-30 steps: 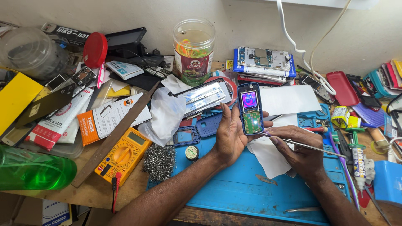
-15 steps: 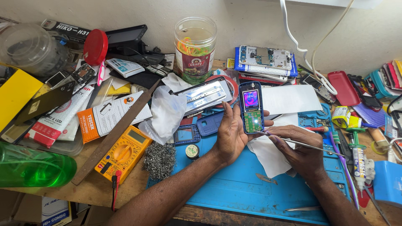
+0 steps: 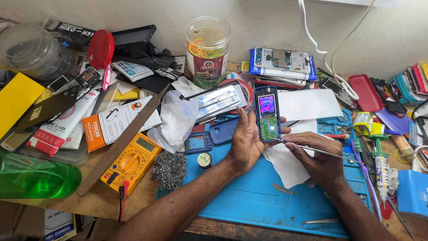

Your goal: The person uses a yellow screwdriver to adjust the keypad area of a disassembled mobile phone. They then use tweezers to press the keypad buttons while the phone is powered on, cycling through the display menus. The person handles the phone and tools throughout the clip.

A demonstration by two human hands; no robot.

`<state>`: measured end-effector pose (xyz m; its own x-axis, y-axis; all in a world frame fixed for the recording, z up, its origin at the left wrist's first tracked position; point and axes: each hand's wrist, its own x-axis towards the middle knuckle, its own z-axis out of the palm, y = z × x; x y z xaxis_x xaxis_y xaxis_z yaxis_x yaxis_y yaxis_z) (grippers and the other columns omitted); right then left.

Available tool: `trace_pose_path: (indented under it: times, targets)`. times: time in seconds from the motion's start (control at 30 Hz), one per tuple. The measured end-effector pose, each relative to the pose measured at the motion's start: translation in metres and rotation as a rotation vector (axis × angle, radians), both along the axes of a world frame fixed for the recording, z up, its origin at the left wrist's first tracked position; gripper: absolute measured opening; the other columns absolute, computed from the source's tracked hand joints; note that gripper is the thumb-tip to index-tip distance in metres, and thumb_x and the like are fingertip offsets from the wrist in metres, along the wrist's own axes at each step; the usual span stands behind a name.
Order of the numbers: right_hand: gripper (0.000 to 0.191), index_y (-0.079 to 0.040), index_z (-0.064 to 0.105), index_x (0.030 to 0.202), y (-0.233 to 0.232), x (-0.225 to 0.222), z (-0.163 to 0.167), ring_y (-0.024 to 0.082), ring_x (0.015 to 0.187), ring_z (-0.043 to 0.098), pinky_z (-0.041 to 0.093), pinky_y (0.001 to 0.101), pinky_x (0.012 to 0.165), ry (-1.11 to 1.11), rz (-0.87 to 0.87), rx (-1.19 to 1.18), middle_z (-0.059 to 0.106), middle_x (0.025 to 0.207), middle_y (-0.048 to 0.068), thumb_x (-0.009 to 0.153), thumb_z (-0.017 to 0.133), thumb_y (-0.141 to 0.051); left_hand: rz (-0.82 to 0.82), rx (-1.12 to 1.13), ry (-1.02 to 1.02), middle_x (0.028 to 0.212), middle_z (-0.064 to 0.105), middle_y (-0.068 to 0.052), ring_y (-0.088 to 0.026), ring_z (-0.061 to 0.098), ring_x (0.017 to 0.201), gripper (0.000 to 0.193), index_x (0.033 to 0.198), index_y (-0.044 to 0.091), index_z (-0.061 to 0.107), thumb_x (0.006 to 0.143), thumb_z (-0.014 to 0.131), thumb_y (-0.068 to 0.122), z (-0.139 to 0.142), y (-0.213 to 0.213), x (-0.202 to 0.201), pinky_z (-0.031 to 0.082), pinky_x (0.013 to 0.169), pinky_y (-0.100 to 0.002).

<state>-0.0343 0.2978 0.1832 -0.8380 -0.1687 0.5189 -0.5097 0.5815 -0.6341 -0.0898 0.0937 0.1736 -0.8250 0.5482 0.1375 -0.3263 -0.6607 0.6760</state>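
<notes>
Blue silicone work mat (image 3: 249, 196) covers the bench front, partly under white paper sheets (image 3: 285, 163). Green plastic bottle (image 3: 33, 178) lies on its side at far left, near a yellow box (image 3: 15, 96). Clear plastic jar (image 3: 207, 47) with coloured bands inside stands upright at the back wall, lid off; a 2nd clear jar (image 3: 31, 49) lies tipped at back left beside a red lid (image 3: 100, 49). Yellow multimeter (image 3: 131, 160) sits left of the mat, touching a long dark file (image 3: 125, 138) that runs diagonally. Steel wool pad (image 3: 169, 168) lies just beside the multimeter on the mat edge. White cable (image 3: 327, 56) hangs down the wall at right.

Left hand (image 3: 244, 143) is closed around a small blue keypad phone (image 3: 267, 114), held upright above the mat, screen lit, front keypad cover off with the green board showing. Thumb on the phone's right edge, fingers behind it. Right hand (image 3: 316, 156) pinches metal tweezers (image 3: 307, 148), gripping them between thumb and fingers; the tweezer tip touches the phone's lower edge at the board. Right hand rests over the paper.

A bare circuit board (image 3: 281, 58) lies on a stack at back centre. A 2nd pair of tweezers (image 3: 321, 220) lies loose on the mat near the front edge.
</notes>
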Motion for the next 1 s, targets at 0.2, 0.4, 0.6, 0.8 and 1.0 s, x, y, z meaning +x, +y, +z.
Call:
trace_pose_path:
  times: [0.2, 0.4, 0.6, 0.8, 1.0]
  targets:
    - [0.019, -0.006, 0.076, 0.106, 0.0000, -0.0017, -0.0003, 0.021, 0.099, 0.078, 0.064, 0.0311, 0.080, -0.006, 0.002, -0.010, 0.079, 0.106, 0.012, 0.087, 0.076, -0.005, -0.002, 0.001, 0.002, 0.140, 0.052, -0.024, -0.035, 0.058, 0.130, 0.089, 0.152, 0.011, 0.029, 0.096, 0.022, 0.079, -0.0002, -0.0005, -0.0014, 0.049, 0.112, -0.055]
    - [0.018, -0.005, 0.077, 0.105, 0.0003, -0.0001, 0.0011, 0.021, 0.099, 0.078, 0.064, 0.0309, 0.081, -0.007, 0.000, 0.004, 0.079, 0.107, 0.012, 0.087, 0.076, -0.005, -0.008, -0.006, -0.012, 0.141, 0.052, -0.023, -0.034, 0.057, 0.131, 0.089, 0.152, 0.010, 0.030, 0.096, 0.022, 0.079, -0.0018, 0.0005, 0.0005, 0.048, 0.113, -0.056]
    - [0.018, -0.004, 0.076, 0.106, -0.0010, 0.0029, 0.0022, 0.020, 0.101, 0.078, 0.062, 0.0310, 0.084, -0.025, 0.010, -0.042, 0.079, 0.108, 0.012, 0.088, 0.076, -0.003, -0.010, 0.005, -0.011, 0.141, 0.052, -0.022, -0.035, 0.057, 0.131, 0.089, 0.152, 0.010, 0.029, 0.097, 0.021, 0.079, -0.0019, 0.0007, 0.0009, 0.048, 0.113, -0.057]
    - [0.019, -0.004, 0.076, 0.107, -0.0018, 0.0032, 0.0033, 0.020, 0.101, 0.077, 0.063, 0.0309, 0.085, -0.024, 0.016, -0.052, 0.079, 0.109, 0.013, 0.088, 0.075, -0.003, -0.007, 0.000, -0.009, 0.141, 0.052, -0.023, -0.035, 0.058, 0.131, 0.089, 0.153, 0.011, 0.028, 0.096, 0.022, 0.079, -0.0005, 0.0007, 0.0014, 0.048, 0.113, -0.056]
    - [0.019, -0.004, 0.076, 0.107, -0.0001, 0.0029, 0.0021, 0.020, 0.100, 0.078, 0.063, 0.0309, 0.083, -0.021, 0.006, -0.037, 0.079, 0.108, 0.012, 0.088, 0.075, -0.003, -0.009, -0.007, 0.003, 0.141, 0.051, -0.024, -0.035, 0.057, 0.131, 0.089, 0.153, 0.012, 0.026, 0.095, 0.022, 0.079, 0.0002, 0.0014, 0.0006, 0.048, 0.113, -0.057]
